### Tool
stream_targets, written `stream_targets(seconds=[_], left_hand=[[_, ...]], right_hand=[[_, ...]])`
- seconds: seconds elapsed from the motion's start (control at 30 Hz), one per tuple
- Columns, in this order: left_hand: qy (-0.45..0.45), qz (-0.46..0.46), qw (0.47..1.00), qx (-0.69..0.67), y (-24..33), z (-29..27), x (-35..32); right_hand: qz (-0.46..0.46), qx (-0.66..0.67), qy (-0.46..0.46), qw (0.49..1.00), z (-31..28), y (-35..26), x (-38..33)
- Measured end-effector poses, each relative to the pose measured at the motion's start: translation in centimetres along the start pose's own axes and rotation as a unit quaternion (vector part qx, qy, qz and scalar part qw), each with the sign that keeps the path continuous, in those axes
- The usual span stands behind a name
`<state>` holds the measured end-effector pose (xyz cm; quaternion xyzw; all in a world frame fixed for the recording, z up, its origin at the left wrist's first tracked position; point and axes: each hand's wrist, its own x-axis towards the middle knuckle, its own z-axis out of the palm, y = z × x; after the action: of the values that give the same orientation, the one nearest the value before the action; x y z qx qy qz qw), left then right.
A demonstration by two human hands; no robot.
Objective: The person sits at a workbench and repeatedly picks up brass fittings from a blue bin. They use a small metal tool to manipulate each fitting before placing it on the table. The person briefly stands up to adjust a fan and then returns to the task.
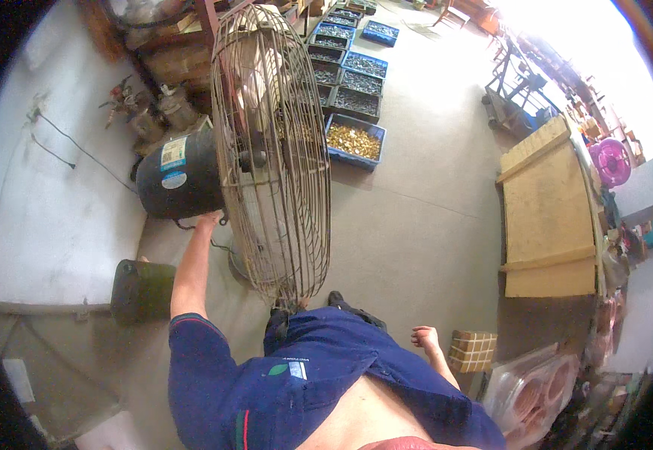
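A large pedestal fan with a round wire cage (289,187) stands in front of me, seen nearly edge-on. Its black motor housing (180,176) points to the left and carries labels. My left hand (208,218) reaches up to the underside of the motor, by a dark cord. The housing hides most of its fingers, so their grip does not show. Down at my right side hangs my right hand (422,337), its fingers curled with nothing visible in them, near a small tan box with a pale grid (472,351).
Blue crates of metal parts line the floor ahead, the nearest crate (378,155) holding gold-coloured pieces. On the right are a wooden panel (548,217), a pink fan (610,163) and clear bags (533,394). A dark green bin (140,289) stands at left by the white wall (56,210).
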<state>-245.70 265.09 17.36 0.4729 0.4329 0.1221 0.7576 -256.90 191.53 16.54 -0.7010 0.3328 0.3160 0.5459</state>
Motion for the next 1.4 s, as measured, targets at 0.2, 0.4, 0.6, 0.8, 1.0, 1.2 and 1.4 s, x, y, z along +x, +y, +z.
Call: stream_targets(seconds=[0.2,0.4,0.6,0.8,1.0,1.2,1.4], left_hand=[[0.009,-0.011,1.0,0.022,-0.1,-2.7,0.6],[0.019,-0.009,1.0,0.023,0.5,-4.1,1.2],[0.017,-0.009,0.999,0.026,0.8,-3.3,3.0],[0.027,-0.016,0.999,0.024,0.1,-3.6,3.9],[0.045,-0.007,0.999,0.021,-0.2,-4.1,3.9],[0.084,0.034,0.996,0.024,-2.6,-4.2,0.5],[0.139,-0.06,0.973,0.173,-16.9,-8.0,-12.5]], right_hand=[[0.011,0.027,0.026,0.999,0.9,1.0,-1.1],[0.025,0.021,0.014,0.999,0.8,2.3,-0.9],[0.011,-0.018,0.015,1.0,0.8,0.7,0.2],[-0.011,-0.027,0.035,0.999,2.0,-3.6,-0.8],[0.0,-0.04,-0.013,0.999,1.6,-1.6,0.3],[0.02,-0.105,-0.061,0.992,-0.6,0.0,5.3],[-0.002,-0.048,-0.089,0.995,-4.8,-5.7,9.1]])
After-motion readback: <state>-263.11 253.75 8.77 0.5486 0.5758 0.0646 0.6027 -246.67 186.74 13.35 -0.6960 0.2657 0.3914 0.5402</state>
